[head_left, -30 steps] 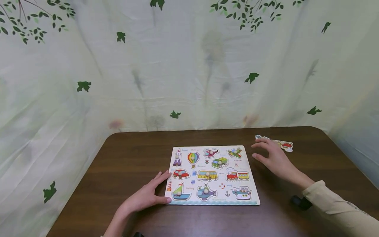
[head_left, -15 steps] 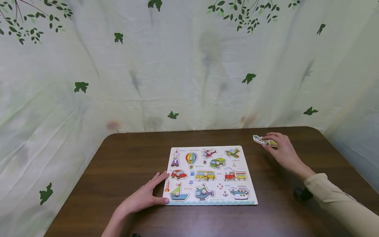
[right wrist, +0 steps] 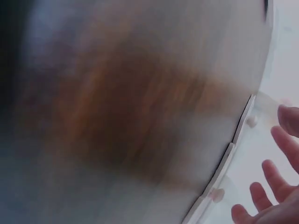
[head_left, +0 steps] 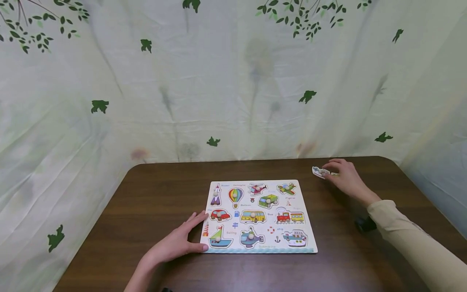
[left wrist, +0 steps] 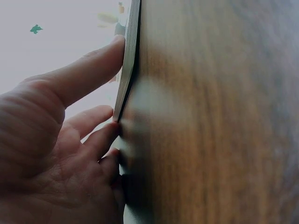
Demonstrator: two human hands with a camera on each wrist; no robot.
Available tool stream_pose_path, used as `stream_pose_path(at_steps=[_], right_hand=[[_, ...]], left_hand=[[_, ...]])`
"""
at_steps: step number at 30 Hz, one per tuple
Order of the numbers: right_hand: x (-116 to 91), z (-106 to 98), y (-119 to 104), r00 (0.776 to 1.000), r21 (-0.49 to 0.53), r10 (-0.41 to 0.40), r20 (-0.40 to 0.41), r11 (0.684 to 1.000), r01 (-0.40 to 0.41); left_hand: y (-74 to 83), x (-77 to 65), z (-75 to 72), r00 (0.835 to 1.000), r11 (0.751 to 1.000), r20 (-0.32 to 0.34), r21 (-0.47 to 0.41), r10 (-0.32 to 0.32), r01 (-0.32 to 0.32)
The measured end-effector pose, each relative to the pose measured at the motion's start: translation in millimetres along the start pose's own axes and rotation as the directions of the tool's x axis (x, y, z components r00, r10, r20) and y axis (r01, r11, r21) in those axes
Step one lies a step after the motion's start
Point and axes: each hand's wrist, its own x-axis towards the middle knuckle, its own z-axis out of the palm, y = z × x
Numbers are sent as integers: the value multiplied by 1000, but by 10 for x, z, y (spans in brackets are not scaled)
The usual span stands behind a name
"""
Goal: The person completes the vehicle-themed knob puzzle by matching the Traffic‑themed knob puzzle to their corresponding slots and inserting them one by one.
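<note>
A white puzzle board (head_left: 233, 221) printed with vehicles lies on the table. My left hand (head_left: 178, 240) rests at its left edge, the thumb near the front corner and the fingertips farther up that side. In the left wrist view, the thumb (left wrist: 91, 70) lies against the board edge (left wrist: 128, 65). At the back right, my right hand (head_left: 348, 178) hovers over loose puzzle pieces. A pale bluish piece (head_left: 320, 172) shows past its fingertips; another is mostly hidden beneath. The right wrist view shows spread, bent fingers (right wrist: 275, 179) apart from the knobs (right wrist: 217, 195).
Brown wooden table (head_left: 157, 194) surrounds the board. Behind it hangs a pale curtain (head_left: 233, 81) with green leaf prints. On the board are pictures of a train (head_left: 290, 215), a yellow bus (head_left: 253, 216) and several other vehicles.
My right hand shifts back and right over the loose pieces, then slightly left, covering most of the train piece seen earlier. My left hand and the board keep their places.
</note>
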Motion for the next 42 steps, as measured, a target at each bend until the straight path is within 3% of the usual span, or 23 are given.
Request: stream_pose_path(at_steps=[15, 24, 42], right_hand=[[176, 58, 126, 993, -20, 57, 101, 998, -55], [210, 96, 142, 994, -55, 41, 98, 998, -36], [238, 123, 97, 986, -105, 111, 126, 990, -98]], left_hand=[[-30, 1, 12, 1000, 1000, 5, 3, -20, 20], [-34, 3, 8, 1000, 1000, 5, 6, -18, 18], [12, -7, -9, 1000, 1000, 15, -2, 2, -2]])
